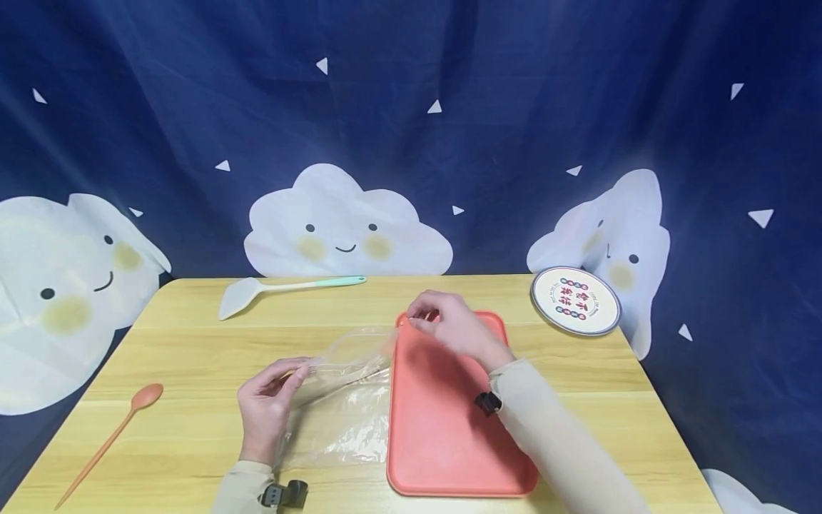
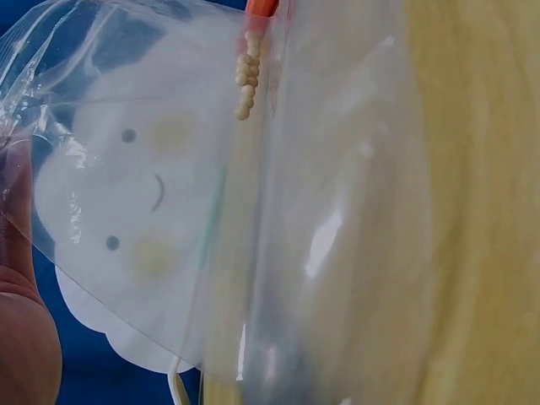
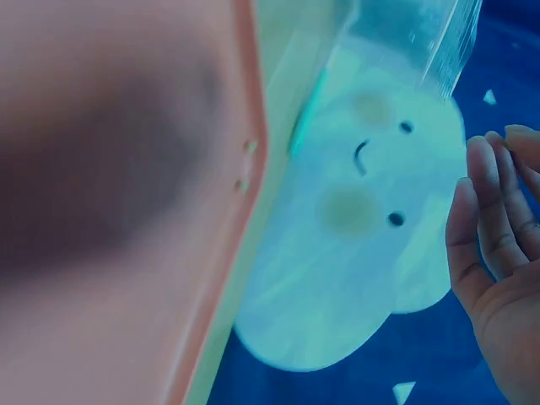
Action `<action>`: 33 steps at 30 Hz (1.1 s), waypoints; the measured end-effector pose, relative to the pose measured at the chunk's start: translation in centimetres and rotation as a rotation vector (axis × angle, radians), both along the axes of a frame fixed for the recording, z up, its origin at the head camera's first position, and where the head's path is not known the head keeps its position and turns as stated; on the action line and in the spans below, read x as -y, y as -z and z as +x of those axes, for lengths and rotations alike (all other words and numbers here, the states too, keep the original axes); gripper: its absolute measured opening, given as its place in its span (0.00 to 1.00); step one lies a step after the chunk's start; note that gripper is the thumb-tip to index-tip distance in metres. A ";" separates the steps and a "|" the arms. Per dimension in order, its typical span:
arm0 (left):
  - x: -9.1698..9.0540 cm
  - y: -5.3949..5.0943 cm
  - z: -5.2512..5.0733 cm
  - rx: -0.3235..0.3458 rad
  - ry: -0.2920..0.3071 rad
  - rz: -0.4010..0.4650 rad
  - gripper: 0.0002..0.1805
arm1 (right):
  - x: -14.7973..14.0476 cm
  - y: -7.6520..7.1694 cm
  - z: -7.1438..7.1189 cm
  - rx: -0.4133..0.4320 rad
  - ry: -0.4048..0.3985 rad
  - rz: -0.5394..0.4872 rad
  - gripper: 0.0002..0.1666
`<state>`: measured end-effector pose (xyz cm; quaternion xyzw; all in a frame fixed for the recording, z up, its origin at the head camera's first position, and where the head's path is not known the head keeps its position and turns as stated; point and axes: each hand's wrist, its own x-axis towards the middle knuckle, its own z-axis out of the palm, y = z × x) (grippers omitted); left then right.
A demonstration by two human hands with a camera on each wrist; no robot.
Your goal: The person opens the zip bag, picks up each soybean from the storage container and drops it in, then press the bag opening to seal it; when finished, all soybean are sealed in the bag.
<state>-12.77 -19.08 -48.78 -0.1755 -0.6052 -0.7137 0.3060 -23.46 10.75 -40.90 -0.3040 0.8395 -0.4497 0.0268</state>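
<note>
A clear plastic bag (image 1: 359,421) lies left of the red tray (image 1: 462,457), its upper edge lifted. My left hand (image 1: 270,403) pinches that edge between thumb and fingers. My right hand (image 1: 452,325) is above the tray's far left corner, thumb and fingertips close together. In the right wrist view, the right hand (image 3: 506,270) shows bent fingers; whether something small sits between the tips is unclear. Several small pale round pieces (image 2: 246,76) show by the tray's red corner in the left wrist view. A few pale pieces (image 3: 243,184) are at the tray edge in the right wrist view.
A white spatula (image 1: 240,295) with a mint handle lies along the table's back edge. An orange spoon (image 1: 148,395) lies at the left. A round plate with red lettering (image 1: 576,301) stands at the back right, before a dark blue curtain (image 1: 501,71).
</note>
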 end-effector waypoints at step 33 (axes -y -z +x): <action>-0.1 -0.1 -0.3 -0.018 0.019 -0.002 0.10 | 7.2 0.6 2.5 0.044 -0.189 0.065 0.06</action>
